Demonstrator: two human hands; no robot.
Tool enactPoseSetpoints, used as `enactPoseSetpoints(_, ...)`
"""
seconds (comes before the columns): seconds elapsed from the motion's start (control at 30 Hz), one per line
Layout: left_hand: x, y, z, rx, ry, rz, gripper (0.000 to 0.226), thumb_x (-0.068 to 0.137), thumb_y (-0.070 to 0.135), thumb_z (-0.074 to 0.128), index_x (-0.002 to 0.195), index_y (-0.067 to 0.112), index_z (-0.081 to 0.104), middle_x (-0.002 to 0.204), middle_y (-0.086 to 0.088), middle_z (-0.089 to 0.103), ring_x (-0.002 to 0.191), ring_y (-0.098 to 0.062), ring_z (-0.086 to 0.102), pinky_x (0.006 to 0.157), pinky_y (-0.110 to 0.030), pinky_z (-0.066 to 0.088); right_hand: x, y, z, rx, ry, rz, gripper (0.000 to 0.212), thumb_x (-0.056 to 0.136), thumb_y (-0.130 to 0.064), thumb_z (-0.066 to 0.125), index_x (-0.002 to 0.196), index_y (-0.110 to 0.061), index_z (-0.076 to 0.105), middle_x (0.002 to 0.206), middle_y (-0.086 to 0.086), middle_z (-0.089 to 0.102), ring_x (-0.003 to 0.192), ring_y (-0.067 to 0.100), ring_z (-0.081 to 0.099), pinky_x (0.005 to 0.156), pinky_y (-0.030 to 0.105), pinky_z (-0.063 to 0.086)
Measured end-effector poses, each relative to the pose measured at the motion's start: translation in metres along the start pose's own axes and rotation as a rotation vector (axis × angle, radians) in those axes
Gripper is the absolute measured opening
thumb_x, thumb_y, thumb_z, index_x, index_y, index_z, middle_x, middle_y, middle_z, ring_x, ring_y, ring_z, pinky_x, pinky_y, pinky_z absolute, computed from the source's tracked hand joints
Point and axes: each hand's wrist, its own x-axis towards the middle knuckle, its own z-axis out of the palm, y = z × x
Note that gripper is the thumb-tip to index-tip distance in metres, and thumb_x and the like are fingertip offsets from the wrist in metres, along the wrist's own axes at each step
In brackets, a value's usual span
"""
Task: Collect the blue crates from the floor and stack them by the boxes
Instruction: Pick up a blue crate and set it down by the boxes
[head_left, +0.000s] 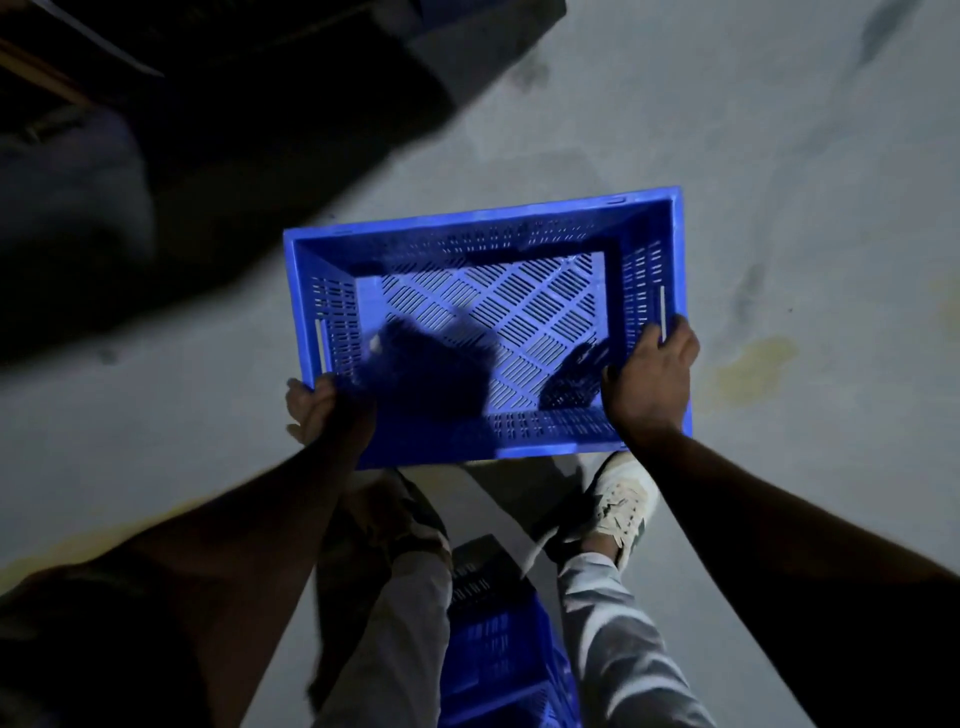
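The left hand (324, 410) is gripping the near-left corner of the crate (488, 327), its fingers curling round the rim, while the right hand (649, 376) is clasping the right wall near the handle slot, thumb lying inside. The crate is hanging level and open side up in front of the person, off the grey floor (805, 208), above a white shoe (621, 506). A second crate (509, 660) is sitting lower down between the person's legs, partly hidden by them.
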Motion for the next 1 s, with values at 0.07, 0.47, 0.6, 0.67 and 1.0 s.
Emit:
enactPoseSetpoints(0.07, 0.008, 0.000, 0.001, -0.062, -0.031, -0.032, 0.040, 0.087, 0.035, 0.062, 0.125, 0.023, 0.056, 0.147, -0.012, 0.030, 0.131, -0.037, 0.039, 0.112, -0.048, 0.033, 0.001, -0.004, 0.005, 0.041, 0.004, 0.068, 0.063, 0.079, -0.027, 0.070, 0.125, 0.003, 0.040, 0.148, 0.029, 0.022, 0.136, 0.043, 0.024, 0.108, 0.047, 0.039)
enactPoseSetpoints(0.47, -0.010, 0.027, -0.068, -0.248, 0.085, 0.164, 0.023, 0.069, 0.019, 0.073, 0.084, 0.029, 0.059, 0.117, -0.016, 0.049, 0.101, -0.037, 0.058, 0.088, -0.047, 0.055, 0.019, -0.002, -0.070, 0.296, -0.062, 0.355, 0.045, 0.080, -0.015, 0.063, 0.120, -0.001, 0.049, 0.126, 0.028, 0.040, 0.121, 0.043, 0.034, 0.098, 0.043, 0.036)
enactPoseSetpoints(0.6, -0.076, 0.058, -0.124, -0.340, 0.117, 0.164, 0.024, 0.076, 0.014, 0.068, 0.100, 0.015, 0.064, 0.123, -0.022, 0.047, 0.113, -0.037, 0.050, 0.096, -0.040, 0.044, -0.004, 0.001, -0.152, 0.368, -0.021, 0.381, 0.040, 0.079, -0.012, 0.060, 0.116, 0.000, 0.049, 0.124, 0.030, 0.042, 0.119, 0.042, 0.035, 0.094, 0.042, 0.036)
enactPoseSetpoints(0.67, -0.115, 0.075, -0.159, -0.371, 0.121, 0.147, 0.028, 0.072, 0.019, 0.069, 0.100, 0.015, 0.066, 0.120, -0.021, 0.052, 0.113, -0.037, 0.052, 0.097, -0.037, 0.043, -0.016, 0.005, -0.203, 0.365, 0.004, 0.385, 0.040, 0.079, -0.013, 0.059, 0.116, 0.000, 0.049, 0.124, 0.030, 0.044, 0.118, 0.042, 0.037, 0.093, 0.039, 0.033)
enactPoseSetpoints(1.0, -0.326, 0.160, -0.342, -0.477, 0.170, 0.300, 0.033, 0.077, 0.019, 0.069, 0.109, 0.019, 0.062, 0.124, -0.018, 0.054, 0.114, -0.037, 0.054, 0.099, -0.036, 0.043, -0.073, 0.041, -0.485, 0.474, 0.130, 0.472, 0.043, 0.081, -0.014, 0.060, 0.122, -0.006, 0.049, 0.128, 0.025, 0.041, 0.122, 0.041, 0.035, 0.095, 0.044, 0.042)
